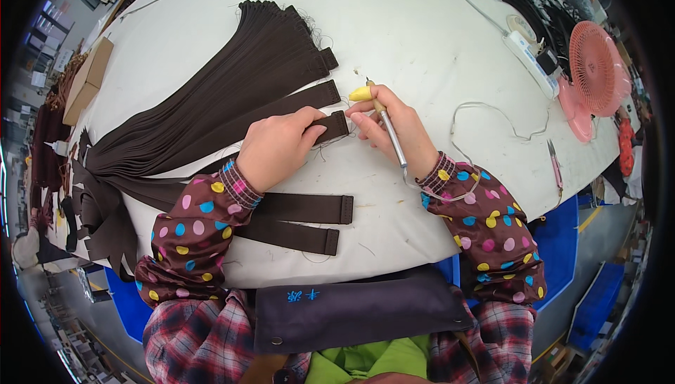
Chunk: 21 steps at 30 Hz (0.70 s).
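My left hand is closed on a dark brown strap, thumb and fingers near its stitched end. Loose threads hang off that end. In my right hand is a slim silver pen-shaped tool, its thin tip pointing away from me and a clear cord running from its near end. A yellow finger cover sits on a fingertip of that hand, and its thumb and fingers come close to the strap's end. Beyond my left hand fans a thick bundle of similar straps. Two more straps lie nearer to me.
The white table carries a pink fan and a white power strip at the right. Small pointed snips lie near the right edge. A cardboard box stands at the left. Blue bins show below the table.
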{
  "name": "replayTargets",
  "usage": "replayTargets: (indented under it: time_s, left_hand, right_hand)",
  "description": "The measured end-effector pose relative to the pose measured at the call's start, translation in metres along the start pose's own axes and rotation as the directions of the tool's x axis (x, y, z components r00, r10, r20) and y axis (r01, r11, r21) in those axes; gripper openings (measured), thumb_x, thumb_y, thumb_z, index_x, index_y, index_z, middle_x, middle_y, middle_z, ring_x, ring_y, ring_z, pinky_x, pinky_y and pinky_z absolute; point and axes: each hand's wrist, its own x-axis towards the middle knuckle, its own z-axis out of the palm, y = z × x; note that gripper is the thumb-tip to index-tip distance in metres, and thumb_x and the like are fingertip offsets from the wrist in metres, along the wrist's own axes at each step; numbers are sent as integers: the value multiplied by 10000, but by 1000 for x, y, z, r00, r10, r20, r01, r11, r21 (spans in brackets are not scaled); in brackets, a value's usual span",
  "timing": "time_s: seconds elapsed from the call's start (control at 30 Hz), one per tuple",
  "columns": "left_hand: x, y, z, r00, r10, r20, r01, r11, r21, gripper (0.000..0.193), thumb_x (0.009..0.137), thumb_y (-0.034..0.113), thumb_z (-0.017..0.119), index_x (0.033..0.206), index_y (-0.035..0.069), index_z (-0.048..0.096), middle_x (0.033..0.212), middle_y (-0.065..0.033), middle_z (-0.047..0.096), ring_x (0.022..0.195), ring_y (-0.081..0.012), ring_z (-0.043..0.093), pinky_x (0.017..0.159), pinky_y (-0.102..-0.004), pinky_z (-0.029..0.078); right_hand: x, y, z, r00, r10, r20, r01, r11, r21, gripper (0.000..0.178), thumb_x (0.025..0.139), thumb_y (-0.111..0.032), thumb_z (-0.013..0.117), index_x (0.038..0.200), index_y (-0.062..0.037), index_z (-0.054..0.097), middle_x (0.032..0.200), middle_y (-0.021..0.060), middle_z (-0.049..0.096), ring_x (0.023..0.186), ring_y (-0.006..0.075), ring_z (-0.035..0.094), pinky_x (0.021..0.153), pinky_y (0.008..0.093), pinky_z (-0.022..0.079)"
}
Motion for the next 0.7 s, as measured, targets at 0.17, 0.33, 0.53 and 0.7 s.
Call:
replayTargets:
  time_s: [0.17,0.33,0.53,0.7]
  left_hand:
    - [6,-5,-7,988,-103,118,134,948,-288,188,893,218,568,946,49,632,649,-121,613,613,-304,609,568,-375,464]
    - [6,-4,-9,983,-122,135,161,930,-332,191,905,202,556,950,30,628,670,-136,609,614,-302,599,572,-360,459]
    - [-2,-1,-14,977,-168,128,206,893,-399,172,905,168,561,967,22,627,711,-140,622,614,-275,598,592,-322,466]
    - [-22,3,-3,996,-14,86,59,835,-546,117,872,94,590,944,29,655,824,-107,658,712,-228,628,653,-283,491]
  right_hand:
    - [-6,-6,4,997,-71,22,70,997,20,347,849,-106,665,1113,-7,463,935,50,629,699,74,577,610,205,481]
    - [0,4,2,986,-149,75,152,988,-35,363,826,-72,678,1110,-13,460,875,55,627,680,92,583,609,222,481]
    - [9,17,-17,973,-205,-101,162,930,-331,324,796,-95,675,1037,-31,468,804,73,627,729,246,623,622,335,488]
    - [5,9,0,901,-431,49,411,813,-412,354,754,-104,715,1033,-49,503,875,54,601,844,237,582,778,343,450]
